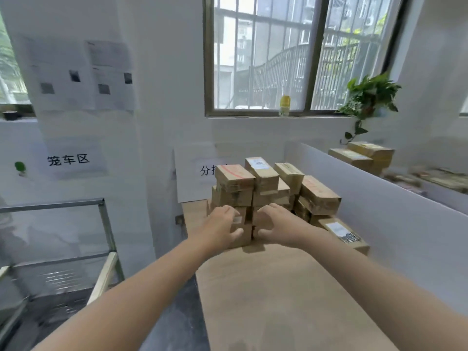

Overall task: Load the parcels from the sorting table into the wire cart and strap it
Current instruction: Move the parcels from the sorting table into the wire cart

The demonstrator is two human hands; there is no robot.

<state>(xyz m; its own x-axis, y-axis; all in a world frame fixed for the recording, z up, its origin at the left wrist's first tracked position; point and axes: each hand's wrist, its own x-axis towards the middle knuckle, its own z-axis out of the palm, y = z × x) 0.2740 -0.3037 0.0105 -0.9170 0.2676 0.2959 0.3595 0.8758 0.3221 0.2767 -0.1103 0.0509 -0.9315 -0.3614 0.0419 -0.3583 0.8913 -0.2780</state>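
Several brown cardboard parcels (pixel 263 177) stand stacked at the far end of the wooden sorting table (pixel 283 295). My left hand (pixel 220 228) grips a low parcel (pixel 244 230) at the stack's front left, thumb on its near face and fingers over its top. My right hand (pixel 277 224) curls round the neighbouring low parcel just to the right, which it mostly hides. The wire cart (pixel 76 249) stands on the floor to the left of the table, its metal frame and mesh base in view.
A white partition (pixel 379 198) runs along the table's right side, with more boxes (pixel 364 155) beyond it. One labelled parcel (pixel 342 233) lies flat at the stack's right. Behind the stack are a wall with paper signs, a barred window, a bottle and a plant.
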